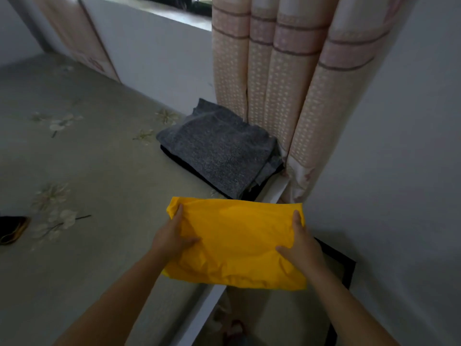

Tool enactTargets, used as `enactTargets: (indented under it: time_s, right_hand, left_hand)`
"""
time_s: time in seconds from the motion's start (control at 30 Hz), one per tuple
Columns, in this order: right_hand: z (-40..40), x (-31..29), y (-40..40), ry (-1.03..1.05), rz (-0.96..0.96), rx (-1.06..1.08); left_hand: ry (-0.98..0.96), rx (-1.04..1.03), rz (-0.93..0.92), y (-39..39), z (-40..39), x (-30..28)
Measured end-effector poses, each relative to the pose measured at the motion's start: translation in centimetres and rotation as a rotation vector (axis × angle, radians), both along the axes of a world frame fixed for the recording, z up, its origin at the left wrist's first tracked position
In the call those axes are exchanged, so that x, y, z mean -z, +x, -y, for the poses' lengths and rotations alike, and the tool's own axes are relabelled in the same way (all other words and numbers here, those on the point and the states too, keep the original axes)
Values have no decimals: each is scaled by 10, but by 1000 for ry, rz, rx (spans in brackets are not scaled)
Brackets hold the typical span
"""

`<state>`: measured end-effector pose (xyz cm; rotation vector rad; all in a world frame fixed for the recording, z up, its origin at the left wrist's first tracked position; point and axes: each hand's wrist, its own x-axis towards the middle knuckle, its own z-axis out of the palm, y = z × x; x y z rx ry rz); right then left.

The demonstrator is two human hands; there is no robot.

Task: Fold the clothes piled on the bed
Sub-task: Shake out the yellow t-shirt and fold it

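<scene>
head view: yellow garment (237, 243), folded, held above the near-right bed (99, 151) edge | left hand (172, 239) and right hand (303, 245) pinch its sides, thumbs on top | step: carrying | next: probably lay it on grey folded stack (219, 148), far

Yellow garment (237, 243) folded into flat rectangle, held level over bed (99, 171) edge, near right. Grey speckled garment (219, 148) folded, atop dark folded item (179, 162), far right by curtain. Dark cloth (12, 228) at left edge.
</scene>
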<state>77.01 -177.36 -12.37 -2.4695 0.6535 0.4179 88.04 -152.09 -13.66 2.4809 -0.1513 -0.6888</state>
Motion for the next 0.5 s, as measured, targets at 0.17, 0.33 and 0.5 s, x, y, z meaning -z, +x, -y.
enactTargets:
  time_s: [0.17,0.33,0.5]
  right_hand:
    - [32,-3,67,106,39,-2]
    - [55,-7,137,149,54,-38]
    - [74,10,215,211,49,-94]
  left_hand:
    - [71,-13,21,73,35,-15]
    - [197,45,-20,143,59,-29]
    - [315,81,-67,216,77,-30]
